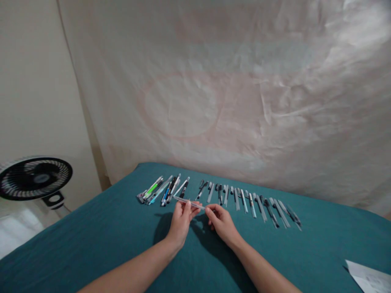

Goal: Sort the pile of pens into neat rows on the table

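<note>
In front of me a slim, clear pen is held slightly tilted above the cloth. My left hand grips its middle between thumb and fingers. At the pen's right end, the thumb and fingertips of my right hand are pinched together; they cover that tip. Beyond my left hand lies a loose pile of pens, among them a bright green pen and a light-blue pen. Several pens, many clear with dark caps, form a slanting row to the right, including a white pen.
Teal cloth covers the surface. A black fan stands off the left edge. White paper lies at the lower right. Behind the far edge hangs a pale, wrinkled sheet.
</note>
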`<state>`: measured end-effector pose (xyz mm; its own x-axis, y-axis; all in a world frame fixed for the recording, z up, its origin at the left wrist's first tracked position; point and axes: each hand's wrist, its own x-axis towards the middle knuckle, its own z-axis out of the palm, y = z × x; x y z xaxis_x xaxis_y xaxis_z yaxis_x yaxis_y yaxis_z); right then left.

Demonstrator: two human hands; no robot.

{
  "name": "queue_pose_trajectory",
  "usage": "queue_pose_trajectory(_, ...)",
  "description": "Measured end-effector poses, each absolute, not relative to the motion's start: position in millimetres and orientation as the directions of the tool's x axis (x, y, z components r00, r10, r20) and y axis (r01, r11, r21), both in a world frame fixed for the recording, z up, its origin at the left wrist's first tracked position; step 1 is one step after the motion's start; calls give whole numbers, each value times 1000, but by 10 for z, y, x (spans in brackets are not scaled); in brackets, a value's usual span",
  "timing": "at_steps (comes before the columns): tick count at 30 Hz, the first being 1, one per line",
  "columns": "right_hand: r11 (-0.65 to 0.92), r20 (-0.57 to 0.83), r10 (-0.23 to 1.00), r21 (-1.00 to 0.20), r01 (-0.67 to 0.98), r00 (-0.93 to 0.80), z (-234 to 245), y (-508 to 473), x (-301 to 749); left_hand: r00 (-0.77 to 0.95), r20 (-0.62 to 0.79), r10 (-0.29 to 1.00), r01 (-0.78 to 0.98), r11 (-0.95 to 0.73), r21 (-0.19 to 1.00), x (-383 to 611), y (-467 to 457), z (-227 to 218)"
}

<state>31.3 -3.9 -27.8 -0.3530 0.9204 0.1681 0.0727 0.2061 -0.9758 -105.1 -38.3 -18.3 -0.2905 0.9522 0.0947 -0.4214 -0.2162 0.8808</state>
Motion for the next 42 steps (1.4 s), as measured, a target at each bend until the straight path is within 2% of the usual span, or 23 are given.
queue_pose_trajectory(4,164,126,919,-984,72,-372,-266,-38,306,-290,88,953,-422,-210,882,-1048,-387,-179)
queue_pose_trajectory(10,200,151,905,-976,84,-398,-254,-37,331,-302,84,950,-423,-212,881,-1057,-377,-175)
queue_pose_trajectory(38,127,81,902,-988,82,-424,-252,3,341,-300,93,949,-398,-213,892,-1055,-364,-180)
queue_pose_trajectory(42,158,107,899,-984,86,-424,-252,2,344,-307,93,947,-392,-215,895,-1052,-370,-171)
